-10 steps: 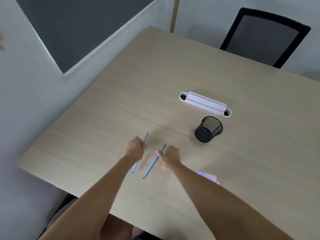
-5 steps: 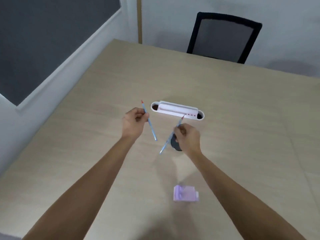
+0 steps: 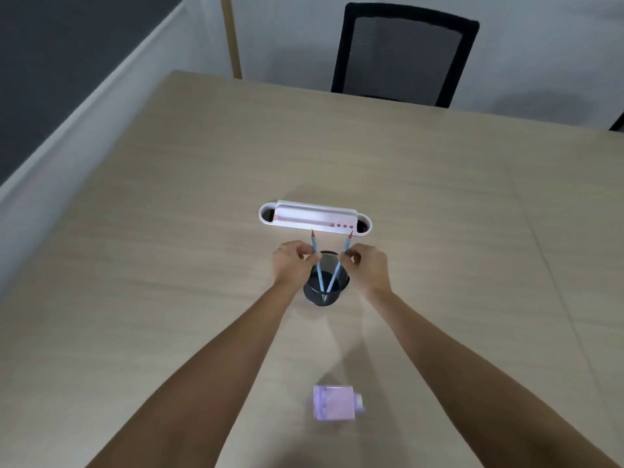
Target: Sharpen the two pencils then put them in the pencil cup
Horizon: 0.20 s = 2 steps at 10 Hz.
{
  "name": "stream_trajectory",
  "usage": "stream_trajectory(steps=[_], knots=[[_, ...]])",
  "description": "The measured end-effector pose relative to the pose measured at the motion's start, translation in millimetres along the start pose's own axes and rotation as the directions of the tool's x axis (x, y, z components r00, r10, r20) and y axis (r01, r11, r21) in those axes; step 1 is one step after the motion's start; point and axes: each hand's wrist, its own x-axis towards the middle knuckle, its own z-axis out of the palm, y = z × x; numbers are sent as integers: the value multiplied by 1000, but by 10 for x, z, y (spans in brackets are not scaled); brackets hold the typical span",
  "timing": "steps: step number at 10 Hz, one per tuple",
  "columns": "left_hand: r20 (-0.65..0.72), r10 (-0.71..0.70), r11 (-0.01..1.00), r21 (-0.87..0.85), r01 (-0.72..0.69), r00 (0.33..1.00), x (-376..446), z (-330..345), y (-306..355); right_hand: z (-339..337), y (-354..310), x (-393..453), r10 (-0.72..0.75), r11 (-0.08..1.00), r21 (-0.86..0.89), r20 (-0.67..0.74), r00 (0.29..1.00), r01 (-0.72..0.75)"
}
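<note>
A black mesh pencil cup stands at the middle of the wooden table. Two blue pencils reach down into it, their lower ends meeting near its bottom and their tips up. My left hand pinches the left pencil just above the rim. My right hand pinches the right pencil the same way. A lilac pencil sharpener lies on the table close to me, between my forearms.
A white and pink desk organiser lies just behind the cup. A black mesh chair stands at the table's far edge. A wall with a dark panel runs along the left side.
Both hands lifted the pencils off the table, carried them over the cup and lowered their ends into it. The view swung forward, so the cup now sits centred.
</note>
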Motion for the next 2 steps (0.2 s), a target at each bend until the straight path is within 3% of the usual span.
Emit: stream_trajectory(steps=[2], knots=[[-22, -5, 997, -80, 3, 1000, -89, -77, -39, -105, 41, -84, 0, 998, 62, -32, 1000, 2]])
